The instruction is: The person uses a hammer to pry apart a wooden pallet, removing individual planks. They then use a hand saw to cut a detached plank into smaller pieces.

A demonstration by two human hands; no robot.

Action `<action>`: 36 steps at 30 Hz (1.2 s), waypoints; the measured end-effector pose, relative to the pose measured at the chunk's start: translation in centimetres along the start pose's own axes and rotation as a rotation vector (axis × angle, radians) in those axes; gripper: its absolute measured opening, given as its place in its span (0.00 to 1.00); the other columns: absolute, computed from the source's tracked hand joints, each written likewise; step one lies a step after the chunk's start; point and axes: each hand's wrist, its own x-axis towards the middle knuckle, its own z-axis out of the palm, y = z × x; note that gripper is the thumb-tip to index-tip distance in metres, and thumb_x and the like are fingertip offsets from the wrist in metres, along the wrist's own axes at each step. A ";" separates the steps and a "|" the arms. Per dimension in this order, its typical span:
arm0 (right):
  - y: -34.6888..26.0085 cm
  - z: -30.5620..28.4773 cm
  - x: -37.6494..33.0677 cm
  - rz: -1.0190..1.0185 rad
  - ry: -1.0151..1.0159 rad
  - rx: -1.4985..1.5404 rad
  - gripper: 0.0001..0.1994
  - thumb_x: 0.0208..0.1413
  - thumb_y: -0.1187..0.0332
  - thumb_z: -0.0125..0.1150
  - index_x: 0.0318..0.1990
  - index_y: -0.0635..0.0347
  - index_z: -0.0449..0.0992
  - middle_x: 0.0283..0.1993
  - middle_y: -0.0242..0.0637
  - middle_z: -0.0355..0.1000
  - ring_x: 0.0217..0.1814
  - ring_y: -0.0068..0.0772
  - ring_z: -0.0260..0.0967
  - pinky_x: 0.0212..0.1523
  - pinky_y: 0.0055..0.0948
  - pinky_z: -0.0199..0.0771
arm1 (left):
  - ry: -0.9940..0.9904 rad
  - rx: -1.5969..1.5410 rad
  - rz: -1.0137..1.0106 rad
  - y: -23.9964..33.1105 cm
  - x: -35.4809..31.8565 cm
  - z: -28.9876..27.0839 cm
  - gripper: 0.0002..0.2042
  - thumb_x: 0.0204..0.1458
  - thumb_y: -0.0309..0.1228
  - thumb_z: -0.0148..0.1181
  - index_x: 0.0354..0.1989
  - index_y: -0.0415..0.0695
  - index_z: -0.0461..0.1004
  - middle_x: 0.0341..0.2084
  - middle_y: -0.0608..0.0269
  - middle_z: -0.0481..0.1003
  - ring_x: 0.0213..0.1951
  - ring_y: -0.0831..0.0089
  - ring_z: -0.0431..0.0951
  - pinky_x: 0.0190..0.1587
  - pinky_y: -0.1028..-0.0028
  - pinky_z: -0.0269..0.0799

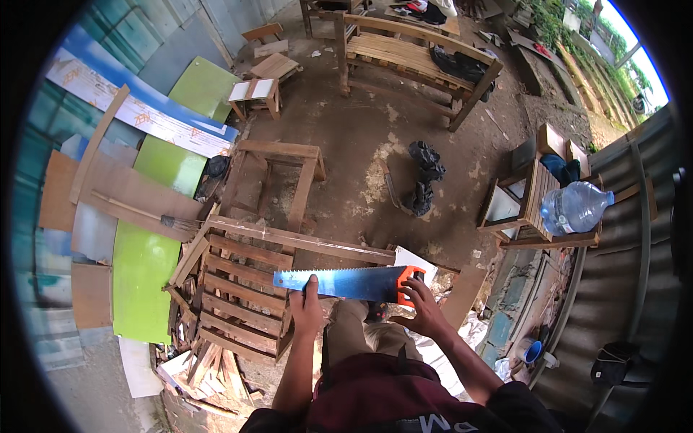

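Observation:
I hold a hand saw level in front of me, its blue blade pointing left with the teeth up and its orange and black handle on the right. My right hand grips the handle. My left hand pinches the blade from below near its left end. Under and left of the saw stands a slatted wooden frame with a long wooden board lying across its top.
Wood offcuts lie beside the frame. Green and brown panels lean at the left. A small wooden stand, a bench and stools sit farther off. A large water bottle rests on a crate at the right.

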 end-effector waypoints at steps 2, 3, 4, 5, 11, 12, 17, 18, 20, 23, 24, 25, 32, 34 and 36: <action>-0.6 -1.0 1.7 -0.099 -0.080 0.027 0.34 0.42 0.60 0.78 0.57 0.56 0.68 0.58 0.45 0.66 0.65 0.52 0.63 0.68 0.55 0.60 | 0.118 -0.022 -0.092 1.0 -0.1 -0.4 0.15 0.62 0.36 0.58 0.31 0.35 0.75 0.28 0.66 0.74 0.31 0.78 0.68 0.36 0.72 0.66; -1.6 -0.8 3.2 -0.140 -0.132 0.038 0.34 0.42 0.61 0.78 0.57 0.57 0.68 0.57 0.44 0.66 0.64 0.51 0.63 0.67 0.55 0.61 | 0.153 -0.140 -0.150 -1.1 1.1 -2.2 0.15 0.61 0.37 0.59 0.34 0.35 0.75 0.30 0.64 0.75 0.31 0.77 0.71 0.36 0.72 0.70; -1.3 -0.8 3.8 -0.172 -0.154 0.016 0.33 0.44 0.62 0.77 0.57 0.56 0.67 0.57 0.43 0.67 0.63 0.51 0.63 0.65 0.54 0.62 | 0.165 -0.203 -0.196 0.9 1.1 -2.0 0.15 0.61 0.38 0.59 0.37 0.34 0.75 0.31 0.63 0.76 0.32 0.76 0.74 0.35 0.72 0.73; -0.9 -0.7 4.5 -0.202 -0.177 -0.006 0.32 0.45 0.62 0.76 0.58 0.56 0.67 0.56 0.43 0.67 0.63 0.51 0.63 0.64 0.54 0.63 | 0.176 -0.267 -0.243 2.9 1.6 -1.6 0.15 0.61 0.38 0.59 0.39 0.33 0.75 0.32 0.61 0.76 0.33 0.74 0.76 0.35 0.72 0.76; -2.7 -1.1 9.3 -0.266 -0.193 -0.134 0.32 0.47 0.71 0.73 0.61 0.59 0.66 0.59 0.49 0.65 0.59 0.56 0.66 0.58 0.48 0.70 | 0.275 -0.353 -0.267 4.4 4.5 -5.8 0.17 0.60 0.36 0.57 0.39 0.28 0.71 0.31 0.50 0.78 0.29 0.58 0.84 0.33 0.60 0.86; -2.1 -0.5 10.2 -0.240 -0.158 -0.109 0.31 0.47 0.72 0.72 0.60 0.60 0.66 0.58 0.49 0.66 0.58 0.55 0.66 0.57 0.48 0.70 | 0.253 -0.380 -0.256 5.0 5.1 -6.8 0.17 0.61 0.36 0.56 0.39 0.28 0.71 0.32 0.47 0.78 0.31 0.56 0.84 0.34 0.60 0.85; -0.8 -0.9 13.5 -0.264 -0.179 -0.117 0.24 0.49 0.74 0.69 0.55 0.61 0.68 0.48 0.47 0.73 0.53 0.54 0.70 0.55 0.46 0.70 | 0.088 -0.442 -0.195 7.3 6.7 -8.6 0.20 0.64 0.39 0.51 0.42 0.27 0.72 0.34 0.41 0.80 0.33 0.53 0.85 0.36 0.62 0.85; -1.1 -1.0 14.2 -0.292 -0.157 -0.190 0.20 0.51 0.72 0.68 0.51 0.62 0.70 0.45 0.48 0.75 0.50 0.55 0.72 0.52 0.45 0.71 | 0.078 -0.415 -0.233 7.9 7.4 -8.9 0.22 0.64 0.41 0.50 0.43 0.27 0.72 0.35 0.41 0.80 0.35 0.54 0.84 0.39 0.62 0.84; -3.2 -2.2 15.7 -0.298 -0.138 -0.131 0.17 0.53 0.70 0.67 0.49 0.63 0.71 0.43 0.49 0.75 0.46 0.55 0.73 0.48 0.45 0.72 | 0.050 -0.366 -0.318 8.5 8.9 -8.9 0.26 0.65 0.46 0.49 0.47 0.26 0.72 0.38 0.41 0.80 0.39 0.56 0.84 0.44 0.63 0.82; -4.5 -2.2 18.4 -0.120 -0.164 -0.040 0.11 0.58 0.67 0.63 0.43 0.64 0.73 0.36 0.53 0.75 0.37 0.58 0.75 0.37 0.46 0.73 | 0.068 -0.486 -0.249 6.2 11.6 -8.8 0.31 0.65 0.52 0.48 0.52 0.28 0.72 0.43 0.46 0.80 0.46 0.60 0.81 0.52 0.62 0.76; -5.6 -2.6 19.7 -0.029 -0.204 -0.026 0.11 0.58 0.68 0.62 0.44 0.64 0.73 0.34 0.55 0.75 0.37 0.59 0.75 0.37 0.47 0.74 | 0.138 -0.438 -0.276 4.8 12.7 -8.7 0.30 0.65 0.52 0.49 0.54 0.30 0.72 0.44 0.47 0.80 0.48 0.61 0.80 0.54 0.62 0.74; -6.0 -2.9 21.1 0.061 -0.243 -0.019 0.11 0.59 0.69 0.62 0.45 0.65 0.72 0.33 0.57 0.75 0.36 0.60 0.75 0.36 0.48 0.74 | 0.207 -0.393 -0.303 3.2 13.8 -8.7 0.30 0.64 0.51 0.50 0.56 0.31 0.72 0.45 0.49 0.80 0.50 0.62 0.79 0.55 0.62 0.72; -0.3 2.0 33.8 0.068 -0.377 0.167 0.12 0.60 0.65 0.62 0.41 0.66 0.74 0.31 0.50 0.75 0.33 0.48 0.76 0.35 0.39 0.73 | 0.740 0.050 -0.447 -9.6 20.6 -9.5 0.26 0.61 0.45 0.60 0.53 0.30 0.73 0.44 0.49 0.81 0.51 0.61 0.79 0.53 0.66 0.73; 4.9 5.5 39.4 0.075 -0.520 0.187 0.13 0.60 0.64 0.61 0.43 0.66 0.74 0.35 0.49 0.75 0.37 0.47 0.76 0.39 0.38 0.73 | 0.822 0.051 -0.481 -13.4 22.7 -9.3 0.27 0.59 0.45 0.62 0.53 0.30 0.73 0.45 0.46 0.80 0.52 0.59 0.78 0.54 0.64 0.72; 10.1 11.2 44.8 -0.038 -0.574 0.243 0.14 0.61 0.64 0.60 0.47 0.67 0.72 0.36 0.50 0.74 0.38 0.48 0.76 0.40 0.39 0.73 | 0.910 0.159 -0.464 -17.5 26.4 -9.9 0.29 0.57 0.47 0.63 0.55 0.30 0.72 0.47 0.43 0.78 0.54 0.56 0.77 0.55 0.63 0.72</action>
